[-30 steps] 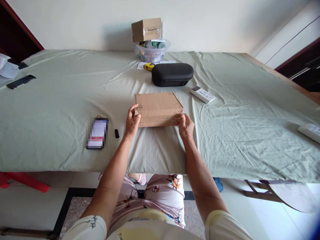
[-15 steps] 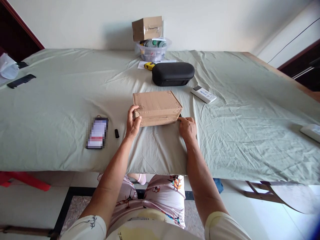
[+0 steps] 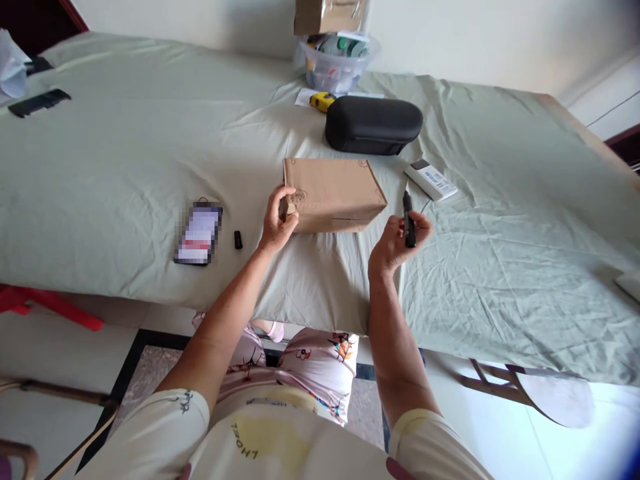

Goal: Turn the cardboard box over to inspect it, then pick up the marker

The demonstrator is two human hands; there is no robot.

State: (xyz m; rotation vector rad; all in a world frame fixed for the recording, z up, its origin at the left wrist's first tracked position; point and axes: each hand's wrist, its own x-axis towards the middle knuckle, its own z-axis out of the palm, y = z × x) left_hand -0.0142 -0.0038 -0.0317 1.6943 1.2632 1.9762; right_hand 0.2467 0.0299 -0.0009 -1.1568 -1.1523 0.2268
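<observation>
A brown cardboard box [image 3: 335, 190] lies on the cloth in front of me, with dark scribbled marks near several of its corners. Its left end is gripped by my left hand [image 3: 278, 220], the thumb at the near side and the fingers on top. To the right of the box, apart from it, my right hand [image 3: 400, 241] is closed around a black marker [image 3: 409, 223] with its bare tip pointing away from me. A small black cap [image 3: 238, 240] lies left of my left hand, beside a phone [image 3: 199, 233] whose screen is blurred out.
Behind the box sit a black zip case [image 3: 374, 125], a white-and-grey device [image 3: 432, 181] and a yellow tape measure [image 3: 323, 101]. Farther back, a clear plastic tub [image 3: 336, 70] carries another carton [image 3: 327, 17]. A green cloth [image 3: 125, 153] covers the table.
My right hand has drawn back from the box's right corner and turned palm up, bringing the marker into full view. My left hand keeps its hold. The camera view has shifted.
</observation>
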